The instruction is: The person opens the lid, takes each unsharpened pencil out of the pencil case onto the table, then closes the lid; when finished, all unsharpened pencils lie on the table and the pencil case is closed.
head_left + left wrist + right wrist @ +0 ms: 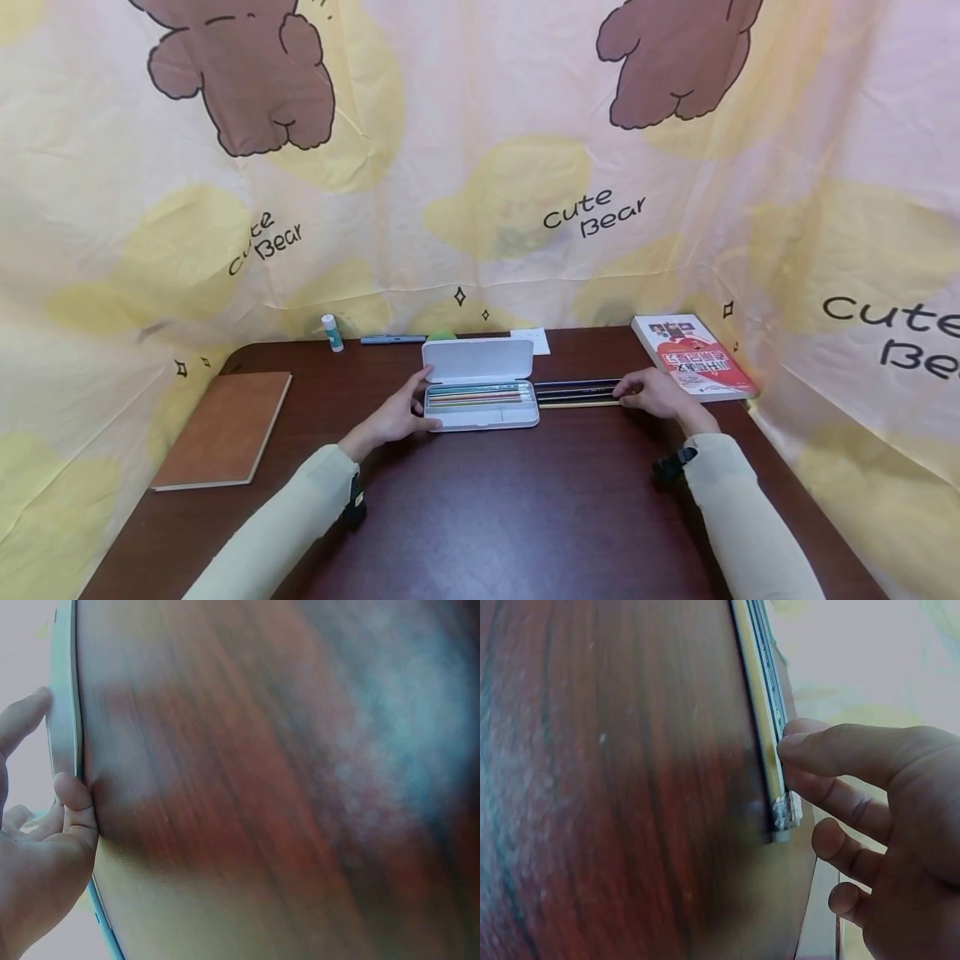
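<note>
A white pencil case [480,426] lies on the table with its lid [477,360] raised. Several colored pencils [472,396] lie along its back compartment. My left hand [390,417] grips the case's left end, thumb at the front corner and index finger by the lid; the left wrist view shows thumb and fingertip on its edge. To the right of the case, a row of dark pencils [573,397] and a yellow pencil [577,406] lies side by side. My right hand [652,393] pinches their right ends. The right wrist view shows the thumb on the yellow pencil [763,712] near its eraser.
A brown notebook [225,429] lies at the left, and a red-and-white book [701,358] at the back right. Along the back edge are a glue stick [332,333], a blue pen [392,340], a green round thing [441,336] and a white paper [536,340]. A printed curtain [480,167] surrounds the table.
</note>
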Motion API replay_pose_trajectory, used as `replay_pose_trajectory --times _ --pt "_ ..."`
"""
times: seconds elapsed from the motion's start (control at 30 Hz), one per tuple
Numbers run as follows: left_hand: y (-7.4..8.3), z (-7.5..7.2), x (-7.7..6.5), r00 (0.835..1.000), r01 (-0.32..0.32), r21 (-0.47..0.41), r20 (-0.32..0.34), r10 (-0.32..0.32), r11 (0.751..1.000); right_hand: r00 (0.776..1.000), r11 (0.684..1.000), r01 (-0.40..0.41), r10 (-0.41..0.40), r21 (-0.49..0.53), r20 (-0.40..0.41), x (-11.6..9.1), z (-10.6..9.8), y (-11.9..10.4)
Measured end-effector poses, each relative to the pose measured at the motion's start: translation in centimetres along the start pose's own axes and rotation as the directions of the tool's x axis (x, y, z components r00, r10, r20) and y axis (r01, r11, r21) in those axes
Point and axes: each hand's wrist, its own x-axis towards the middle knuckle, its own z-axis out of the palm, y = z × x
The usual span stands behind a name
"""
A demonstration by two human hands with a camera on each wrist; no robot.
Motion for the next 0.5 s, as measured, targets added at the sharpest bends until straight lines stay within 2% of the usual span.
replay_pose_trajectory --times 0.23,0.5 --pt "-0.1 0.0 0.1 1.0 -0.018 -0.001 -0.005 0.018 1.0 1.0 1.0 0.025 -0.025 0.002 -0.008 -0.2 -0.4 -1.8" --pt "-0.1 0.0 0.0 1.0 -0.009 -0.004 0.0 0.009 1.0 0.994 0.993 0.11 -0.111 0.037 0.005 0.6 0.6 -4.5"
